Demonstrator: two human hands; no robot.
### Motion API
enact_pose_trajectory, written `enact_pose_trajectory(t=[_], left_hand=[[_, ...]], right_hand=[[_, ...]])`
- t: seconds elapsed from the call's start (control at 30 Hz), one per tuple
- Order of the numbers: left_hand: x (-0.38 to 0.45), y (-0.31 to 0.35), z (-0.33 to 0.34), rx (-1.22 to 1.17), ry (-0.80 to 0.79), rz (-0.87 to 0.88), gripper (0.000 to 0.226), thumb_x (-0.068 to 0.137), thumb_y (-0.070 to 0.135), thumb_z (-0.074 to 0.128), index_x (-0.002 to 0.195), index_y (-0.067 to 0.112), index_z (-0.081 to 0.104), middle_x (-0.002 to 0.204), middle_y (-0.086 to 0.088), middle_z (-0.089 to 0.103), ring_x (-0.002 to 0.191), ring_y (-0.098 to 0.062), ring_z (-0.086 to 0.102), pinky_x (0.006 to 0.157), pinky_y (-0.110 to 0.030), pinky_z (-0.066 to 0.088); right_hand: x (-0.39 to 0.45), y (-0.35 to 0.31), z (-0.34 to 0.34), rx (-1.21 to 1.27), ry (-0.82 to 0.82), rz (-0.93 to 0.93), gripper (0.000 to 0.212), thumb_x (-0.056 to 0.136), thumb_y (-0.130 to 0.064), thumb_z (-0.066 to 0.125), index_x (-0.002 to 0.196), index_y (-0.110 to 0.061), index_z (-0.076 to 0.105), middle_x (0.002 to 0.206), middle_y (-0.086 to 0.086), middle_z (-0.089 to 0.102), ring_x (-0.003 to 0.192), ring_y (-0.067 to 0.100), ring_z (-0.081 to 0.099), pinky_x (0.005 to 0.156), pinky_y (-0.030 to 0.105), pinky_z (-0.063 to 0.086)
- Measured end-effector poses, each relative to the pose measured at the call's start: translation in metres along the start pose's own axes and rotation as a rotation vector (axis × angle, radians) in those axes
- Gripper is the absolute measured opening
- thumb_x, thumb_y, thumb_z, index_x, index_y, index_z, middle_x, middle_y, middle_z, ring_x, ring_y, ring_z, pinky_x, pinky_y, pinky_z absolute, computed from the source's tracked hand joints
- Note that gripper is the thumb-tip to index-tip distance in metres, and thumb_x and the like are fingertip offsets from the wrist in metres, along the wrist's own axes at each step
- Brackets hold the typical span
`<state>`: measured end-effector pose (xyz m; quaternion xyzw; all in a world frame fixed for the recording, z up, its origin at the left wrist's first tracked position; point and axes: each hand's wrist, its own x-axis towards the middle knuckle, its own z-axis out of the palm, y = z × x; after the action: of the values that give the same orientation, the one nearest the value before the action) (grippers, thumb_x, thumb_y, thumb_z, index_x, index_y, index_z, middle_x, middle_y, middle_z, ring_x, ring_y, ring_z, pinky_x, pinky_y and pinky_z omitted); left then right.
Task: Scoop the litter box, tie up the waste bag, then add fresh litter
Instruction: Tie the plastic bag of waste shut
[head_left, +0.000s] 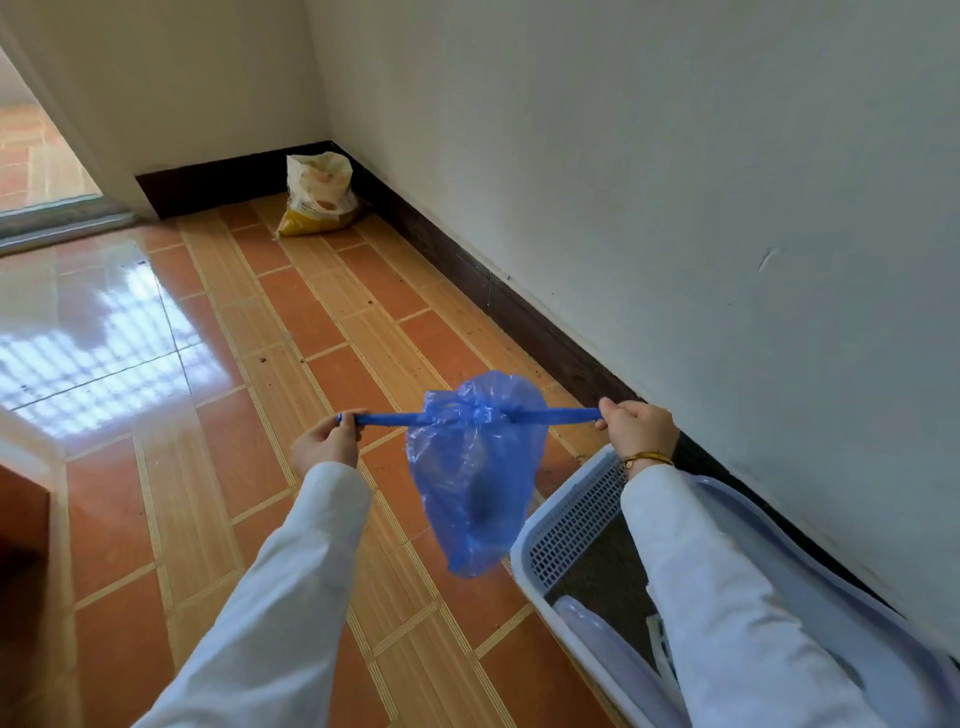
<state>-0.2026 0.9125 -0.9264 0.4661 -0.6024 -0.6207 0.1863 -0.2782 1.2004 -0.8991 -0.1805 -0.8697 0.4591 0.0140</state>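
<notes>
A blue plastic waste bag (475, 478) hangs in the air between my hands, with a dark lump showing through it. Its two handles are stretched out sideways and meet in a bunched knot at the bag's neck. My left hand (327, 441) grips the left handle, and my right hand (636, 428) grips the right one. Below my right arm the pale lavender litter box (571, 514) stands against the wall, with a perforated end wall and grey litter inside. A pale scoop lies in it, partly hidden by my sleeve. A white and yellow litter sack (319, 195) stands open in the far corner.
The floor is orange and tan tile with scattered litter grains along the dark baseboard (498, 296). A white wall runs along the right. A doorway (36, 171) opens at the far left. A brown piece of furniture edges in at the left.
</notes>
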Motion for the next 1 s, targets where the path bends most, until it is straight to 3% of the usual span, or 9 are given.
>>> enact_pose_trajectory(t=[0.13, 0.27, 0.4, 0.53, 0.63, 0.77, 0.9, 1.0], left_hand=[[0.001, -0.008, -0.009, -0.044, 0.085, -0.038, 0.014, 0.089, 0.017, 0.058, 0.092, 0.026, 0.069, 0.063, 0.003, 0.060, 0.058, -0.013, 0.051, 0.060, -0.023, 0.045], [0.000, -0.003, -0.009, -0.043, 0.067, 0.034, 0.016, 0.090, 0.019, 0.057, 0.084, 0.027, 0.069, 0.068, 0.002, 0.064, 0.069, -0.018, 0.057, 0.074, -0.031, 0.049], [0.002, 0.013, -0.005, -0.033, -0.125, 0.193, 0.023, 0.095, 0.012, 0.047, 0.086, 0.012, 0.068, 0.081, -0.002, 0.067, 0.077, -0.015, 0.065, 0.082, -0.032, 0.051], [-0.008, 0.036, 0.002, 0.026, -0.313, 0.351, 0.024, 0.094, 0.019, 0.050, 0.082, 0.024, 0.070, 0.090, -0.002, 0.069, 0.086, -0.016, 0.065, 0.081, -0.027, 0.052], [-0.024, 0.053, 0.010, 0.056, -0.507, 0.426, 0.021, 0.092, 0.024, 0.055, 0.086, 0.033, 0.073, 0.090, 0.009, 0.071, 0.086, -0.004, 0.066, 0.077, -0.018, 0.052], [-0.046, 0.070, 0.020, 0.076, -0.720, 0.492, 0.015, 0.088, 0.022, 0.063, 0.095, 0.028, 0.074, 0.093, 0.001, 0.073, 0.089, -0.011, 0.064, 0.078, -0.025, 0.053], [-0.062, 0.079, 0.025, -0.019, -0.841, 0.473, 0.018, 0.082, 0.012, 0.069, 0.097, 0.020, 0.074, 0.089, -0.001, 0.076, 0.088, -0.015, 0.070, 0.073, -0.019, 0.054], [-0.065, 0.085, 0.023, -0.015, -0.886, 0.472, 0.022, 0.081, 0.008, 0.069, 0.098, 0.021, 0.073, 0.088, -0.001, 0.076, 0.087, -0.016, 0.071, 0.072, -0.020, 0.056]], right_hand=[[0.002, 0.014, 0.004, -0.071, -0.010, 0.027, 0.031, 0.093, -0.025, 0.056, 0.081, -0.003, 0.073, 0.071, 0.003, 0.065, 0.054, 0.000, 0.047, 0.049, 0.016, 0.027], [0.006, 0.017, 0.005, -0.044, 0.011, 0.005, 0.030, 0.092, -0.026, 0.058, 0.073, -0.006, 0.071, 0.068, 0.002, 0.064, 0.058, 0.010, 0.053, 0.051, 0.017, 0.028], [0.013, 0.010, -0.001, 0.081, -0.043, -0.028, 0.027, 0.088, -0.033, 0.063, 0.074, -0.011, 0.071, 0.059, -0.002, 0.062, 0.059, 0.012, 0.055, 0.058, 0.022, 0.038], [0.012, -0.017, 0.002, 0.381, -0.138, -0.067, 0.021, 0.088, -0.026, 0.065, 0.075, -0.011, 0.070, 0.067, -0.001, 0.065, 0.061, 0.010, 0.058, 0.059, 0.022, 0.051], [0.003, -0.046, 0.005, 0.558, -0.326, -0.162, 0.018, 0.092, -0.016, 0.060, 0.076, -0.009, 0.066, 0.074, 0.005, 0.067, 0.072, 0.016, 0.063, 0.077, 0.031, 0.055], [-0.018, -0.080, 0.005, 0.473, -0.575, -0.393, 0.010, 0.089, -0.006, 0.061, 0.096, -0.003, 0.067, 0.087, 0.008, 0.070, 0.081, 0.016, 0.066, 0.084, 0.028, 0.055], [-0.036, -0.093, 0.011, 0.240, -0.738, -0.555, 0.027, 0.084, -0.004, 0.066, 0.111, -0.007, 0.062, 0.106, 0.009, 0.068, 0.099, 0.017, 0.065, 0.091, 0.026, 0.052], [-0.042, -0.093, 0.013, 0.241, -0.789, -0.577, 0.035, 0.081, -0.008, 0.072, 0.112, -0.008, 0.055, 0.105, 0.010, 0.068, 0.101, 0.020, 0.066, 0.091, 0.030, 0.053]])
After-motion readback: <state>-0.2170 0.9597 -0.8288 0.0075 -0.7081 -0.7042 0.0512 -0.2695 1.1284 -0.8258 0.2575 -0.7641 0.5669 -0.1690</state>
